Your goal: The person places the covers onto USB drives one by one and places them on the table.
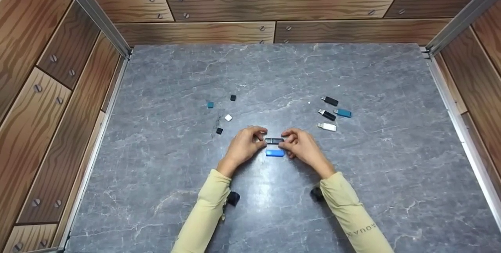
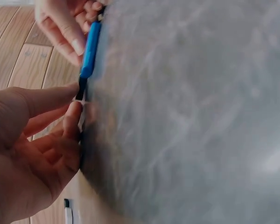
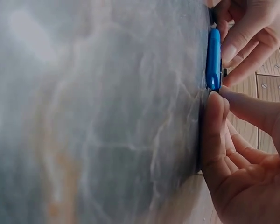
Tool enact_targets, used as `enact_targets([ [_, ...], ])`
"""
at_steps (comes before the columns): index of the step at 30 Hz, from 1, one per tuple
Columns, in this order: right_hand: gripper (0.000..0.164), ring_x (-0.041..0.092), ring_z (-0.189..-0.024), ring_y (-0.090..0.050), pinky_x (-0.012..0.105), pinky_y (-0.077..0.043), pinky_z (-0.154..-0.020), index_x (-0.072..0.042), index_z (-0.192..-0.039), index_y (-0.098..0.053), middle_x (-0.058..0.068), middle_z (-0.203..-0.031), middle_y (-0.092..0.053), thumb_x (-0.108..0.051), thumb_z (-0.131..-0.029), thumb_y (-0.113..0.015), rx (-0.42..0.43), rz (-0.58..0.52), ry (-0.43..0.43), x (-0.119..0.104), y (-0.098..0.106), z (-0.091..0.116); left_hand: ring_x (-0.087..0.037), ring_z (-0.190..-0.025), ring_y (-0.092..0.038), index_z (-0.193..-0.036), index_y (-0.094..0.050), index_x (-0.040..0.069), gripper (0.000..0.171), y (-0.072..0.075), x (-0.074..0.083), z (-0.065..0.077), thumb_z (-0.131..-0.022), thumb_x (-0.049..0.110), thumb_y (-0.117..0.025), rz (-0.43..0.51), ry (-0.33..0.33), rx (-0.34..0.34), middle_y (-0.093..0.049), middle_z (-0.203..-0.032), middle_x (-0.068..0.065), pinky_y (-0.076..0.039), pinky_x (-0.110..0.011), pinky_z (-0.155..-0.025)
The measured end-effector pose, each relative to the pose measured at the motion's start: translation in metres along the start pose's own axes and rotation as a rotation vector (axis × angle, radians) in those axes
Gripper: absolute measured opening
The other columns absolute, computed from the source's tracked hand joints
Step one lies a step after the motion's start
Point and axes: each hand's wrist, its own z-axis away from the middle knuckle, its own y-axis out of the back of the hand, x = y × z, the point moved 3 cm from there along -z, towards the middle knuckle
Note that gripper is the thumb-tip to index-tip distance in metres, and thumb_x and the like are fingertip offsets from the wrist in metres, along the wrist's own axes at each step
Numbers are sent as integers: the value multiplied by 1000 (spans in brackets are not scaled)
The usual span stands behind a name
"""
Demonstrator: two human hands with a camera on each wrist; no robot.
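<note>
A dark USB stick (image 1: 274,140) lies crosswise between the two hands. My left hand (image 1: 244,145) has its thumb at the left end of this stick and pinches it there, other fingers curled behind. At the right end, the right hand (image 1: 303,147) pinches with thumb and fingers. Just in front, on the tabletop, lies a blue USB stick (image 1: 275,153), parallel to the dark one and touched by neither hand. In both wrist views the blue stick (image 2: 90,51) hides most of the dark one; the exact finger contact is partly covered.
On the left lie several small caps: a teal cap (image 1: 210,105), a white cap (image 1: 228,118) and black ones (image 1: 233,98). On the right are a teal USB stick (image 1: 343,113), a white one (image 1: 327,127) and black ones (image 1: 327,114). Wood-patterned walls (image 1: 274,4) surround the grey tabletop (image 1: 164,167).
</note>
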Motion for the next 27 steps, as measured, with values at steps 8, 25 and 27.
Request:
enact_targets([
  [8,39,8,-55,-63,28,-60,-54,7,-132,-62,16,-87,-73,-11,-99,-73,5,-125,-19,6,4,1,-10,-71,-60,-118,-75,-1,24,30,-20,8,-94,3,-75,172,2,82,-76,-95,-17,-52,-21,-68],
  [25,34,7,-55,-61,23,-57,-54,9,-131,-62,7,-82,-73,-11,-104,-64,36,-128,14,11,28,0,-11,-71,-55,-110,-79,-1,18,95,-68,27,-92,-1,-76,179,100,285,-73,-92,-19,-43,-18,-65],
  [27,34,7,-55,-60,22,-55,-54,9,-130,-62,5,-81,-73,-13,-105,-64,53,-110,17,12,34,0,-11,-73,-56,-110,-79,-1,19,99,-71,30,-91,-2,-76,171,113,294,-72,-94,-19,-44,-17,-66],
])
